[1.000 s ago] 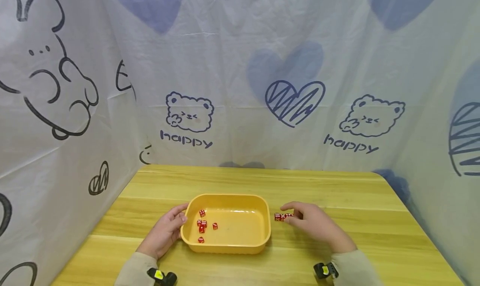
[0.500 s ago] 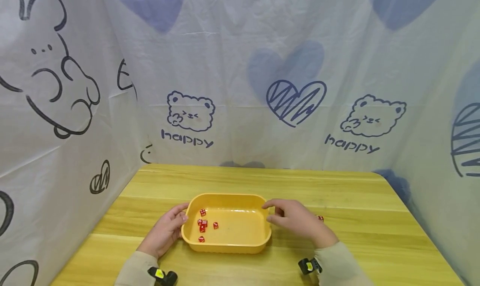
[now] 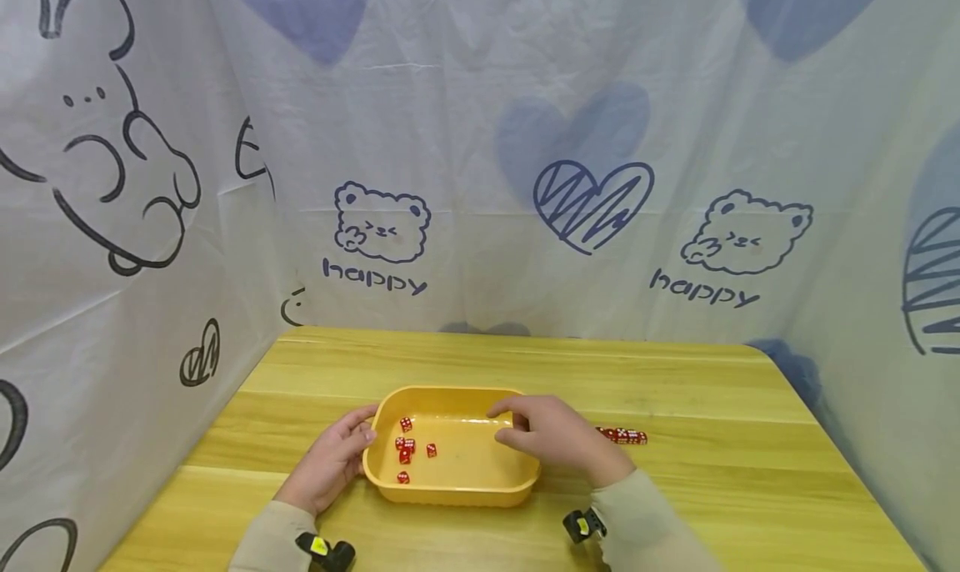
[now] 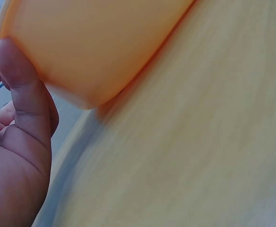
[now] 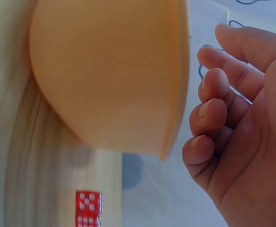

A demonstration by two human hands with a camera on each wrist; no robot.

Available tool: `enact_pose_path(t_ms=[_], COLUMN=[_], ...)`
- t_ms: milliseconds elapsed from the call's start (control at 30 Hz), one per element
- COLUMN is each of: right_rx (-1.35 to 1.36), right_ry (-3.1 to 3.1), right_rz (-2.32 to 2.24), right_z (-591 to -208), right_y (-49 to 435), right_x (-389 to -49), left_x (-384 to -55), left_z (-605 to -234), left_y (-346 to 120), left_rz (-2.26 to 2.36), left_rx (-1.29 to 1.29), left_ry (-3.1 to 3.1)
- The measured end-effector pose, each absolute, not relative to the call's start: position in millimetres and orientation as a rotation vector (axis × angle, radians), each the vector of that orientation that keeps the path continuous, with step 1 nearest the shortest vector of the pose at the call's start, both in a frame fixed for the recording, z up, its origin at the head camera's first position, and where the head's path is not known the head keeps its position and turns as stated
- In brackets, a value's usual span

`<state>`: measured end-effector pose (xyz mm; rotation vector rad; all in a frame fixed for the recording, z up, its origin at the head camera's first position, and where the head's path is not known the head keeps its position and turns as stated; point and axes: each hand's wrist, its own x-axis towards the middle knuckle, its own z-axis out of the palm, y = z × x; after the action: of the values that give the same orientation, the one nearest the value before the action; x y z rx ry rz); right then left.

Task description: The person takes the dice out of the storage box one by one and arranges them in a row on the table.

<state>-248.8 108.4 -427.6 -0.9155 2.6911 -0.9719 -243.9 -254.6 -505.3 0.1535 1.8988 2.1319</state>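
A yellow plastic tray (image 3: 450, 496) stands on the table, with several red dice (image 3: 405, 455) scattered at its left end. My left hand (image 3: 327, 464) grips the tray's left side; in the left wrist view its thumb (image 4: 15, 61) lies against the wall near the rim. Above the tray's right end is my right hand (image 3: 551, 434), thumb and index finger apart, nothing showing between them. Its fingers (image 5: 209, 113) curl loosely in the right wrist view. A row of red dice (image 3: 630, 436) sits right of the tray, its left part hidden by the right hand in the head view.
The tabletop (image 3: 720, 472) has light wood grain. White fabric printed with hearts and bears (image 3: 480, 247) hangs along its back and sides. Each wrist wears a small black camera, such as the right one (image 3: 581, 524).
My right hand has moved left from the row of dice, across the tray's right rim, to above its inside. The left hand and the dice in the tray hold their places.
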Motion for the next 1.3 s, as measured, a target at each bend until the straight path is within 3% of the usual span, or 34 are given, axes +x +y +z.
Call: enact_pose_path(t_ms=[867,1300], right_rx=[-0.957,-0.816], right_ry=[2.632,2.532], right_rz=[-0.760,-0.796], right_z=[-443.5,-455.6], right_y=[32.1,13.6], right_x=[-263.3,-266.8], left_x=[-241.6,-242.4], left_z=[-502.2,-502.7], left_y=[-254.0,-252.8], left_rz=[2.132,2.128], left_rx=[0.143,0.128], left_ry=[1.902,1.917])
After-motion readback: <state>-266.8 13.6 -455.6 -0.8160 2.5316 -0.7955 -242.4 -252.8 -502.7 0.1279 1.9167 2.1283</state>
